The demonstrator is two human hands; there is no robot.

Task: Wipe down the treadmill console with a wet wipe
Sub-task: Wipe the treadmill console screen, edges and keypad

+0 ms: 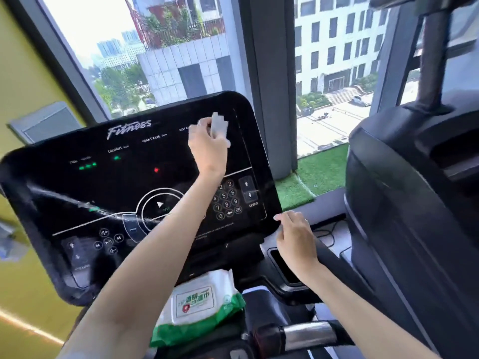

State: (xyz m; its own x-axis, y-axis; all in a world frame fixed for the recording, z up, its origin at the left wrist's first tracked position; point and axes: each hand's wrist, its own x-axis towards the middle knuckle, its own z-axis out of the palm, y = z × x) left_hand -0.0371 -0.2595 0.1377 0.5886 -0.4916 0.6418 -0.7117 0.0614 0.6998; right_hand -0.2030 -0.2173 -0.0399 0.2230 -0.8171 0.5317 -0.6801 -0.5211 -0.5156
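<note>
The black treadmill console (108,182) fills the middle of the view, tilted, with lit green and red readouts, a round play button and a number keypad. My left hand (207,146) reaches across to its upper right part and grips a folded white wet wipe (219,126) against the glass. My right hand (294,234) rests on the console's lower right corner, its fingers lying over the edge. A wet streak runs across the lower left of the panel.
A green and white pack of wet wipes (197,304) lies on the tray below the console. A metal handlebar (308,332) sits at the bottom right. Another dark machine (414,203) stands close on the right. Windows and a grass-covered sill (311,177) lie behind.
</note>
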